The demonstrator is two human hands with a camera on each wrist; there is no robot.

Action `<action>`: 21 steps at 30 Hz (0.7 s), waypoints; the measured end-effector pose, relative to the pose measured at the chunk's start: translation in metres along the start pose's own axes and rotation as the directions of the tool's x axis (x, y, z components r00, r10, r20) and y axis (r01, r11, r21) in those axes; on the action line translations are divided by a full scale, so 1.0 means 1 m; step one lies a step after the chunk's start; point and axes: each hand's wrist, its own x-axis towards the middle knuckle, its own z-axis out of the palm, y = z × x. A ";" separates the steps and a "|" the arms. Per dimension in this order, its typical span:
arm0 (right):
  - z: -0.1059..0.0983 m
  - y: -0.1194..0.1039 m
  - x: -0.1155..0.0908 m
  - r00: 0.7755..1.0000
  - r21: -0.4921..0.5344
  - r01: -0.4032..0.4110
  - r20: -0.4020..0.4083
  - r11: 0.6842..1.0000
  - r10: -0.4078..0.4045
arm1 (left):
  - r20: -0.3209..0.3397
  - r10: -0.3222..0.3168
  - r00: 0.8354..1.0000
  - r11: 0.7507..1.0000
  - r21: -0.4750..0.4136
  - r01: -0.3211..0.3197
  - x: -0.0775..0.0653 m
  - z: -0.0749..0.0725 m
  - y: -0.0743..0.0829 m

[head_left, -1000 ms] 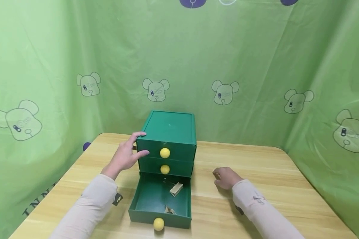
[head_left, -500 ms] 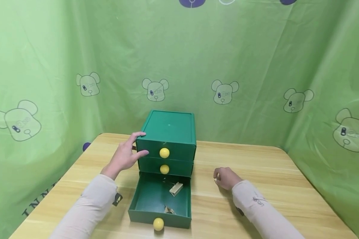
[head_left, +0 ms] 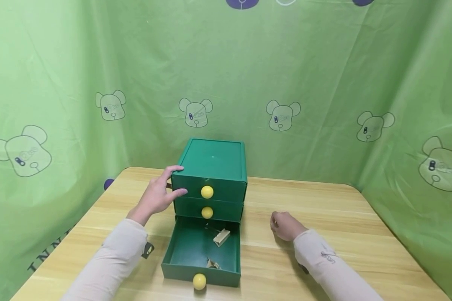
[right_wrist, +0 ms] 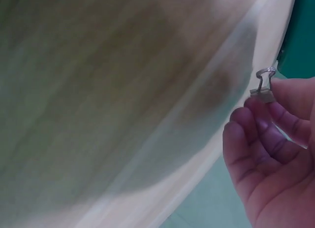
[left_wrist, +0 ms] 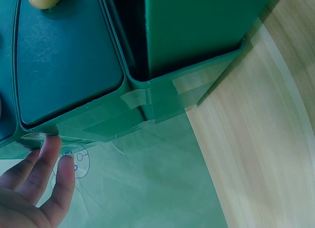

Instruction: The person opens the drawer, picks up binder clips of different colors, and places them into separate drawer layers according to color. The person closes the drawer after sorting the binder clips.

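In the head view, a green three-drawer cabinet (head_left: pixel 212 156) stands on the table with its bottom drawer (head_left: pixel 188 246) pulled out. My left hand (head_left: pixel 156 196) holds the cabinet's upper left corner, a finger over the top edge and the thumb on the front; the left wrist view shows other fingers (left_wrist: pixel 49 151) against its side. To the cabinet's right, my right hand (head_left: pixel 286 225) is low over the table. Its thumb and fingertips pinch a small binder clip (right_wrist: pixel 265 94) with silver wire handles, almost hidden in the head view. A larger gold binder clip (head_left: pixel 222 237) lies in the drawer.
A second gold piece (head_left: pixel 212 264), its shape unclear, lies by the drawer's front wall. Round yellow knobs (head_left: pixel 199 281) stick out from the drawer fronts. The wooden table (head_left: pixel 305 196) ends at a green curtain (head_left: pixel 233 83) with bear-head prints behind and at both sides.
My right hand has shifted slightly right, and its fingers have turned the small clip, which now barely shows in the head view. The left hand, cabinet and drawer have stayed put.
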 end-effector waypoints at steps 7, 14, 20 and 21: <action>-0.005 -0.006 -0.003 0.998 0.044 0.042 -0.042 0.998 -0.040 | -0.006 0.005 1.000 1.000 0.007 -0.005 -0.001 0.000 0.000; -0.011 -0.017 -0.008 0.994 0.081 0.094 -0.071 0.992 -0.088 | -0.007 0.011 1.000 1.000 0.001 -0.011 -0.001 0.000 -0.001; -0.015 -0.026 -0.013 0.984 0.054 0.148 -0.110 0.987 -0.142 | -0.001 0.012 1.000 1.000 -0.007 -0.012 0.000 0.001 -0.001; -0.015 -0.026 -0.013 0.981 0.052 0.163 -0.112 0.985 -0.157 | -0.002 0.012 1.000 1.000 -0.007 -0.012 0.000 0.001 -0.001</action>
